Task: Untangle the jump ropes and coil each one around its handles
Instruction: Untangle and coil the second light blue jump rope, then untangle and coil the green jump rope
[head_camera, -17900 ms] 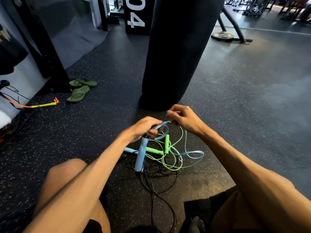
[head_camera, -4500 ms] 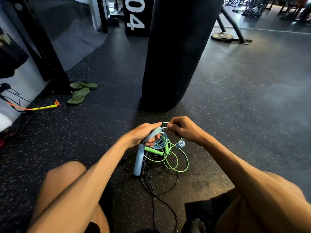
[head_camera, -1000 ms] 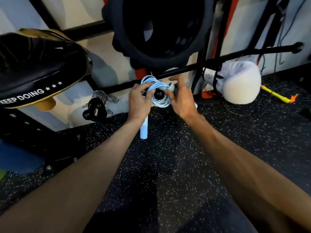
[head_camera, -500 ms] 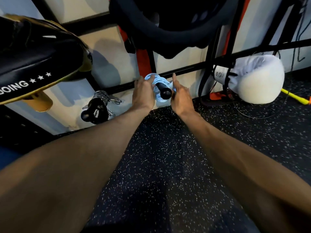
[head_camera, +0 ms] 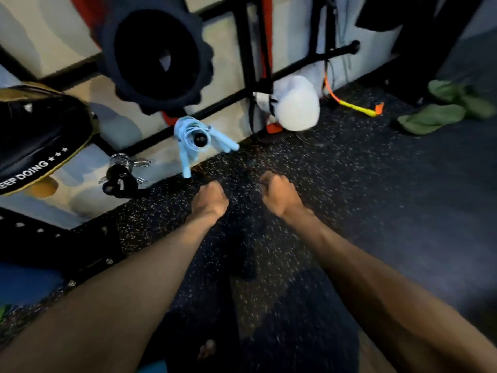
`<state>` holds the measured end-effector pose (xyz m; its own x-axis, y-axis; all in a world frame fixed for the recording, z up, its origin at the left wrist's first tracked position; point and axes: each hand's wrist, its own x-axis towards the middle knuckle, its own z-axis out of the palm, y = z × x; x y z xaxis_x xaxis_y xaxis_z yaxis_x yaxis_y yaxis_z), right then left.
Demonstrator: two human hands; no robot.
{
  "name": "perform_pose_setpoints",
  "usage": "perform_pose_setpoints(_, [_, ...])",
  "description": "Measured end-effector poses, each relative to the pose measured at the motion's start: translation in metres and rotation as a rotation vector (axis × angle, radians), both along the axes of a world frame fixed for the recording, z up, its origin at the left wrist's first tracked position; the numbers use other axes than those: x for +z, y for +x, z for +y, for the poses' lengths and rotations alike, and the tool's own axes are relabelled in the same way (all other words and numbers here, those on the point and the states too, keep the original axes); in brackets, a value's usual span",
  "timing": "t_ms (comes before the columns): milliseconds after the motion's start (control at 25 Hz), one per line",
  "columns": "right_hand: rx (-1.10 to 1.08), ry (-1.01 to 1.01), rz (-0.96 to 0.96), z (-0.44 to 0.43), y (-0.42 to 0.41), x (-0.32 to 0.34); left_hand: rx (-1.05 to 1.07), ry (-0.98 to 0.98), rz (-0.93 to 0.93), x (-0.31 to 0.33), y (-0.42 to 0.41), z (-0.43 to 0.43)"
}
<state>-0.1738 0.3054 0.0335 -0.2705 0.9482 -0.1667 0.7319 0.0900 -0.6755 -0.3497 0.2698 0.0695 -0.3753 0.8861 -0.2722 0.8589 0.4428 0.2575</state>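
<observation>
The coiled light-blue jump rope (head_camera: 188, 135) hangs on a black peg (head_camera: 200, 140) of the wall rack, its two blue handles dangling below and to the right. Below it and apart from it, my left hand (head_camera: 209, 201) holds nothing, its fingers loosely curled. Just to the right, my right hand (head_camera: 278, 196) is also empty with loosely curled fingers. The green and black ropes are out of view.
A black weight plate (head_camera: 156, 55) hangs above the rope. A black punch pad (head_camera: 40, 135) sits at left, a white boxing glove (head_camera: 295, 103) at right. Metal collar clips (head_camera: 123, 168) hang on a lower peg. Green sandals (head_camera: 441, 111) and a yellow-orange cord (head_camera: 352, 105) lie on the speckled floor.
Both hands have let go of the blue rope, left hanging on the peg, and pulled back towards me. The view has swung right.
</observation>
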Motion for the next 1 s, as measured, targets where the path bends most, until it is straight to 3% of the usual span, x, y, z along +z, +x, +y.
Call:
perform_pose_setpoints(240, [-0.146, -0.217, -0.122, -0.116, 0.142, 0.013, -0.423, -0.243, 0.012, -0.001, 0.141, -0.044])
perform_pose_setpoints(440, [-0.427, -0.298, -0.228, -0.229, 0.239, 0.026, -0.763, -0.268, -0.008, 0.000, 0.257, -0.108])
perform_pose_setpoints(760, [-0.843, -0.330, -0.248, -0.415, 0.308, 0.052, -1.142, -0.237, -0.185, 0.015, 0.376, -0.247])
perform_pose_setpoints(1000, [-1.100, -0.412, -0.187, -0.500, 0.342, 0.030, -1.251, -0.240, -0.240, -0.014, 0.441, -0.318])
